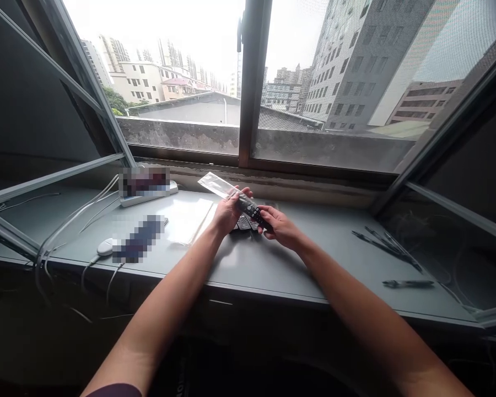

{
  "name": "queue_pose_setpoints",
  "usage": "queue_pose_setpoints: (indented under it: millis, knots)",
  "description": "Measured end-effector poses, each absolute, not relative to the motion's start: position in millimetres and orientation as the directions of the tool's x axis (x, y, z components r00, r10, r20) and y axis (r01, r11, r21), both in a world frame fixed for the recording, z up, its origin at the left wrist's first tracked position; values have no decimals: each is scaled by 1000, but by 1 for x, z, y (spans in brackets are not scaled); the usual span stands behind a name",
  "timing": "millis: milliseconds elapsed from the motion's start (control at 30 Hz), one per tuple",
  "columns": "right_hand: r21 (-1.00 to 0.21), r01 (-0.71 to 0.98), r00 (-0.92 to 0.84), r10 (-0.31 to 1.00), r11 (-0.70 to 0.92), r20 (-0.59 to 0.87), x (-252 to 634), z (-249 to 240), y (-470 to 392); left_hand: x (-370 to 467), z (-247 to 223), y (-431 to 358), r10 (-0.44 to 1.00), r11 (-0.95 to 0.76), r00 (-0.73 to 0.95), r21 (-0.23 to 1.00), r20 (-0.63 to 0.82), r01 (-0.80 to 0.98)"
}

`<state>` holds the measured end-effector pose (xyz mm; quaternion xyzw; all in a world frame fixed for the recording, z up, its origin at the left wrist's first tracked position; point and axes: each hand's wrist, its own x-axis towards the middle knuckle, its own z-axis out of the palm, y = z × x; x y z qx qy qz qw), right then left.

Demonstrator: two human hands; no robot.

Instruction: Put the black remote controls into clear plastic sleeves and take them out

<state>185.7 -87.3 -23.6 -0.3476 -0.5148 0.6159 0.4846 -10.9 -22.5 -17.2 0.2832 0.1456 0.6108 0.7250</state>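
Note:
Between my hands is a black remote control (pixel 265 222) with light round buttons. A clear plastic sleeve (pixel 215 184) covers its upper part and sticks out empty at the far end, toward the window. My left hand (pixel 228 212) is closed around the sleeve and the remote inside it. My right hand (pixel 280 227) grips the remote's near end, thumb on top. Beneath them, other dark remotes with light keys (pixel 243 223) lie on the desk, partly hidden by my hands.
Left of my hands lies a stack of clear plastic sleeves (pixel 190 220). A white power strip (pixel 171 188), a round white charger (pixel 104 247) and cables are farther left. Several dark pens (pixel 384 245) lie at the right, with one thicker pen (pixel 409 284) nearer the edge.

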Motion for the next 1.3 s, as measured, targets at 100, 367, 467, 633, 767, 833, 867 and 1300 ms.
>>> queue_pose_setpoints:
  millis: [100,367,467,633,767,833,867,1300]
  knots:
    - [-986,-162,-365,931,-42,21,187,-25,-88,-10,-15,-20,985,38,128,571,118,-820]
    - [-996,33,-461,883,-79,-85,187,-27,-91,-13,-12,-18,994,22,77,548,76,-836]
    - [-997,-40,-409,911,-72,-49,182,-27,-90,-4,-13,-28,986,72,147,593,78,-802]
    - [-990,-124,-372,928,-66,-15,180,-29,-88,3,-15,-41,943,162,312,667,111,-727]
    - [-988,-122,-390,920,-92,-38,180,-30,-90,-2,-14,-32,955,184,290,632,68,-753]
    - [-988,-98,-415,907,-121,-70,178,-31,-92,-6,-13,-24,976,159,214,555,36,-817]
    - [-988,-84,-426,901,-133,-85,176,-31,-93,-8,-12,-22,984,141,179,518,24,-844]
    - [-972,-205,-428,903,-113,-15,162,-45,-89,2,-14,-33,942,178,323,676,93,-715]
